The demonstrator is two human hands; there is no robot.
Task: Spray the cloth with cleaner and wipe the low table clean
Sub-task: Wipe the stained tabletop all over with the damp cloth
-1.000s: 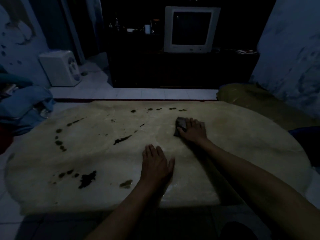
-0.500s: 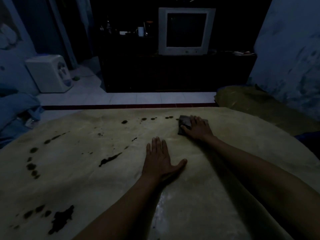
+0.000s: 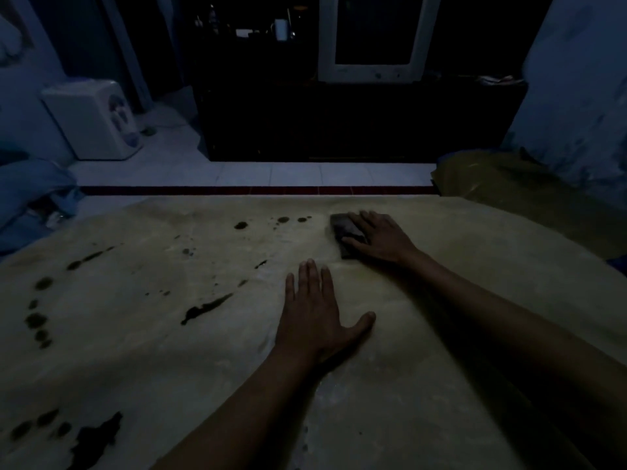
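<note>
The low table (image 3: pixel 475 273) has a pale, stone-like top that fills the lower view. A small dark cloth (image 3: pixel 344 228) lies folded near its far edge. My right hand (image 3: pixel 380 237) presses flat on the cloth with straight fingers, covering its right part. My left hand (image 3: pixel 317 317) rests flat on the bare top nearer to me, fingers together and thumb spread. Dark stains (image 3: pixel 207 307) dot the left half and the far edge of the top. No spray bottle is in view.
Beyond the table runs a tiled floor (image 3: pixel 288 174), then a dark cabinet (image 3: pixel 339 123) carrying an old monitor (image 3: pixel 371 39). A white box-shaped appliance (image 3: pixel 91 120) stands at the far left. Blue fabric (image 3: pixel 30 188) lies left, an olive cushion (image 3: pixel 502 188) right.
My right hand has slid the cloth away from me toward the table's far edge. My head has moved closer over the table. My left hand stays flat on the top.
</note>
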